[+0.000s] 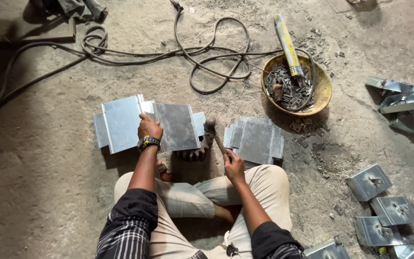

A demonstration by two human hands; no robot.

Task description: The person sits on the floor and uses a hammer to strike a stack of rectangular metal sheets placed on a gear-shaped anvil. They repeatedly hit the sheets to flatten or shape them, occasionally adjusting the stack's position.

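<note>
Several finished metal brackets (369,182) lie scattered on the concrete floor (49,192) to my right, with a few more folded ones (401,98) farther off near the edge. A dark cable (207,62) loops across the floor ahead of me, well apart from my work, and nothing lies between my hands and the sheets.

Beyond my right knee sits a worn yellow bowl (323,88) holding a heap of small dark metal pieces (288,86); a long wrapped packet (287,45) leans out of it (blue and yellow, as far as I can tell). More small pieces are strewn on the floor just beside the bowl.

My left hand (148,127) presses down, fingers curled, on a flat grey metal sheet (176,127) directly in front of me, which rests on a dark block. It is dull and rectangular, overlapping a brighter stack of sheets (118,122) to its left. My right hand (234,165) is closed around the handle of a hammer (212,127), whose head is just beside the sheet's right edge. Another stack of cut sheets (255,140) lies to the right of the hammer.
</note>
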